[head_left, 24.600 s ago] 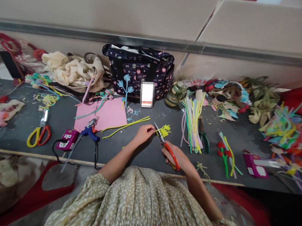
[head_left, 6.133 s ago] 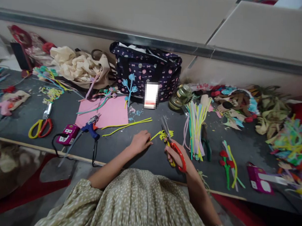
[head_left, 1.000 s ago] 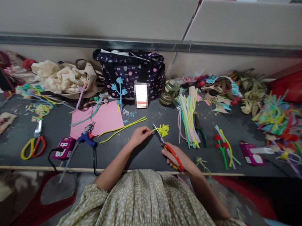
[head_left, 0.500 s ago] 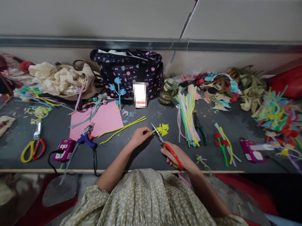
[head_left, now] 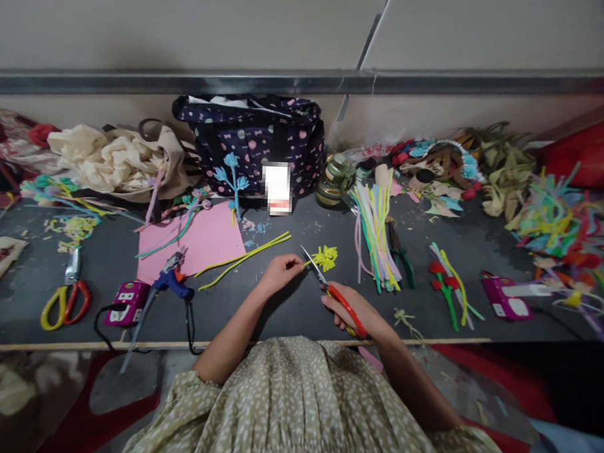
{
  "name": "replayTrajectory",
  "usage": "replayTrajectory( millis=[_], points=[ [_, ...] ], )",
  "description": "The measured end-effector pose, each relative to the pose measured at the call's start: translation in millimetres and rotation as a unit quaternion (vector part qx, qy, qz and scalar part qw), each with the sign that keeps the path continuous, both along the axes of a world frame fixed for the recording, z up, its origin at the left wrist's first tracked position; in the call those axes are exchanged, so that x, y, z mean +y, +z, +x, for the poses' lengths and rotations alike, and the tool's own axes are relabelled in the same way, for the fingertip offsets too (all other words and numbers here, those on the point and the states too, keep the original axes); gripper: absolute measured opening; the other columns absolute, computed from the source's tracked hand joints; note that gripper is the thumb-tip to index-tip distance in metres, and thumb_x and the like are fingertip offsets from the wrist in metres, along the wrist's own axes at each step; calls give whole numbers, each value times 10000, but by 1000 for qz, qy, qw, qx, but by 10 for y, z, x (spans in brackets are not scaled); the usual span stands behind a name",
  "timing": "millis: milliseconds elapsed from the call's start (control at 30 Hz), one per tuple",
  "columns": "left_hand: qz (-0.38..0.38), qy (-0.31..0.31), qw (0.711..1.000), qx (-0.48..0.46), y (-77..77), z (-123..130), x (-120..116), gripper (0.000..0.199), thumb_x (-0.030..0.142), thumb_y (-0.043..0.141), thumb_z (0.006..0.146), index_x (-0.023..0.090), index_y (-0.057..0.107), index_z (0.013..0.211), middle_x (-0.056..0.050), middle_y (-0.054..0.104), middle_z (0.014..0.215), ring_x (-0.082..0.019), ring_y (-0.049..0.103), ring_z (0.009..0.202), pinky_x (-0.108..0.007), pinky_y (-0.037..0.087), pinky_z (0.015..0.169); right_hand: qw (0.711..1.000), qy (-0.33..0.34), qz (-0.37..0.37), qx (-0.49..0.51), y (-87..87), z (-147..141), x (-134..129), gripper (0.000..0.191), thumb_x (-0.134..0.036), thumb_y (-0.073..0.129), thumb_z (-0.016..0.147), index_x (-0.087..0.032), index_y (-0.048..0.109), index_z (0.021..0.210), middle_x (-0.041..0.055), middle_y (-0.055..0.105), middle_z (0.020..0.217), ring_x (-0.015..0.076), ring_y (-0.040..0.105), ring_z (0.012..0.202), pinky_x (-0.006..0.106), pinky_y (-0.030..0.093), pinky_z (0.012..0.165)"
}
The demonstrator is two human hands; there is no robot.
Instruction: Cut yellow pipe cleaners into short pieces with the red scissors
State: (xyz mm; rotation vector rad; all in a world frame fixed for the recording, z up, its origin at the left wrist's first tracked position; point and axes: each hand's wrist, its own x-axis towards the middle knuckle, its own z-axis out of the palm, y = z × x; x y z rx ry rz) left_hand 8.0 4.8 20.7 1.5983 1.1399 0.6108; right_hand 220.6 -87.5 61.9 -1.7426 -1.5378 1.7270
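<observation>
My right hand (head_left: 347,307) is closed around the scissors (head_left: 346,305), which have red and yellow handles. Their blades point away to the upper left and reach the fingertips of my left hand (head_left: 284,272). That hand pinches a short yellow pipe cleaner (head_left: 308,262), whose end lies at the blades. Just beyond the blades is a small pile of cut yellow pieces (head_left: 324,257) on the dark table (head_left: 298,320). To the left of the pile, long yellow pipe cleaners (head_left: 251,254) lie partly over a pink sheet (head_left: 191,238).
A blue glue gun (head_left: 172,281) and second scissors (head_left: 72,290) lie at left. Behind stand a patterned bag (head_left: 256,141) and a glass jar (head_left: 335,181). Right of my hands are bundled pipe cleaners (head_left: 376,240), pliers (head_left: 401,254) and red-tipped green stems (head_left: 445,296).
My view has tilted slightly, so the table's surroundings sit a little differently in frame. Both hands, the scissors and the yellow pipe cleaner keep almost the same position.
</observation>
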Motion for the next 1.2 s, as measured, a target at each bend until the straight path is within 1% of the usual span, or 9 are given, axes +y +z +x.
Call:
replayTrajectory(
  millis=[233, 433, 600, 767, 900, 1033, 1200],
  points=[
    [-3, -4, 1000, -4, -9, -5, 13, 307, 422, 560, 814, 142, 684, 819, -19, 642, 732, -130, 516, 673, -243, 390, 656, 1000, 14, 7, -13, -28, 11, 7, 426, -523, 451, 909, -205, 516, 1185, -52, 554, 515, 110, 545, 387, 163, 403, 360],
    [-16, -4, 1000, 2, -16, -1, 20, 330, 444, 559, 812, 141, 687, 834, -24, 641, 739, -137, 520, 688, -244, 391, 656, 999, 19, 9, -24, -34, 5, 32, 400, -500, 449, 915, -197, 531, 1163, -52, 546, 509, 106, 548, 385, 159, 401, 363],
    [-4, -17, 1000, 12, -10, -70, 25, 321, 423, 547, 833, 142, 701, 840, -25, 657, 748, -128, 527, 675, -237, 386, 650, 999, 22, 8, -27, 41, 0, 59, 407, -520, 433, 914, -193, 542, 1129, -50, 543, 506, 116, 557, 393, 171, 414, 359],
    [-5, -27, 999, 20, -14, -194, 32, 319, 427, 574, 819, 144, 715, 857, -36, 672, 767, -134, 547, 686, -237, 397, 660, 1000, 18, 1, -18, 130, -6, 90, 423, -542, 484, 879, -176, 539, 1082, -55, 536, 501, 118, 546, 381, 182, 426, 354],
    [-26, -50, 998, 20, -19, -259, 37, 355, 456, 592, 803, 132, 722, 865, -33, 659, 728, -129, 534, 646, -233, 399, 632, 1000, 12, 3, -8, 66, -3, 98, 394, -529, 475, 883, -175, 543, 1041, -52, 537, 509, 117, 550, 381, 182, 425, 353],
    [-46, -76, 996, 31, -4, -291, 47, 388, 493, 598, 793, 130, 724, 841, -26, 636, 683, -120, 499, 605, -228, 372, 590, 1000, 9, 4, -20, -15, 8, 106, 382, -506, 450, 899, -182, 539, 1079, -50, 545, 529, 118, 555, 383, 182, 422, 353],
    [-57, -83, 994, 35, -10, -310, 60, 405, 514, 593, 785, 132, 725, 810, -15, 600, 642, -114, 463, 581, -224, 350, 561, 999, 15, -12, -25, -23, 2, 124, 402, -484, 470, 895, -181, 528, 1153, -53, 549, 518, 118, 543, 366, 185, 414, 352]
  ],
)
